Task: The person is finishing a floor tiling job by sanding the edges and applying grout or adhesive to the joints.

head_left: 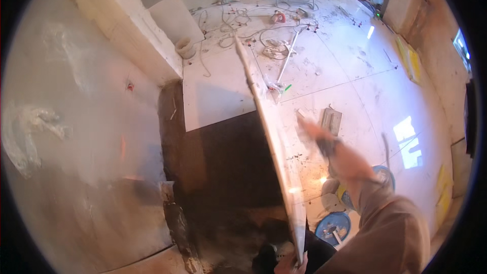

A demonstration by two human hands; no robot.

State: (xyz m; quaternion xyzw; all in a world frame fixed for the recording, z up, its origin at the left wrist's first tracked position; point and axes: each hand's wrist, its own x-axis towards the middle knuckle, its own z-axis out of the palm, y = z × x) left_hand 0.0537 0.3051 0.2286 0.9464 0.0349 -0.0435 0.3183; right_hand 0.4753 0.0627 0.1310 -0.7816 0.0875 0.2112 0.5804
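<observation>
At the bottom of the view, just right of centre, the lower end of a long pale slab (274,144) is held by the left hand (289,264), which is partly cut off by the frame; its grip is closed on the slab's edge. The slab is seen almost edge-on, standing up from the floor and running away from the wearer toward the upper middle. To its right, the right arm is stretched forward in a brown sleeve (385,233), with a dark band (327,146) worn at the wrist. The right hand (313,129) is blurred by motion beside the slab; whether its grip is open or closed, or whether the slab is touched, cannot be told. Just beyond that hand, a grey flat tool (331,121) is seen lying on the white tiled floor (350,89). Left of the slab, a dark patch of floor (228,167) is bordered by a pale wall (91,122). Near the right forearm, a round blue container (333,227) is placed with a pale-handled tool inside, and a second blue container (384,176) is partly hidden by the arm. Farther off, a white rod (288,57) and tangled cables (238,18) are strewn across the tiles.
</observation>
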